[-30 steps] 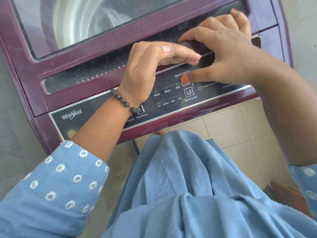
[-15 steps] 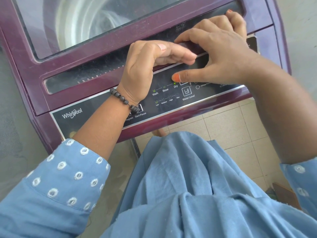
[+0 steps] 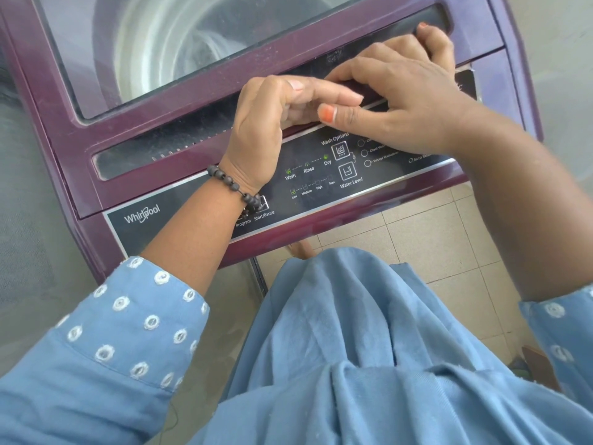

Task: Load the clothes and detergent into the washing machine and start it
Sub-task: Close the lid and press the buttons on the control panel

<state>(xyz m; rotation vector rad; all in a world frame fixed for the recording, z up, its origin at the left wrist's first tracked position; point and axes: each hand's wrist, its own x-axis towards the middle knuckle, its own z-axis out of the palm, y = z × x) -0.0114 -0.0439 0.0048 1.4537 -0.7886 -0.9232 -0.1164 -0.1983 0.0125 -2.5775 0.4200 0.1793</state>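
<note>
now the right hand (image 3: 394,104) has lifted its thumb off the wash options key (image 3: 340,151) on the washing machine (image 3: 106,130), so the settings seem done. its fingers rest relaxed on the lid (image 3: 199,97) edge, holding nothing. the left hand (image 3: 266,123) is curled beside it, grip unclear, with the start/pause key (image 3: 265,203) just under its wrist.

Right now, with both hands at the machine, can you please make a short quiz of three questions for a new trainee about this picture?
1. True or false: the glass lid stands raised.
2. Which wrist wears the bead bracelet? A) left B) right C) neither
3. Fill in: the square button below Wash Options is labelled ____.
Key: 1 false, the lid lies flat and shut. 2 A. 3 Water Level.
</note>
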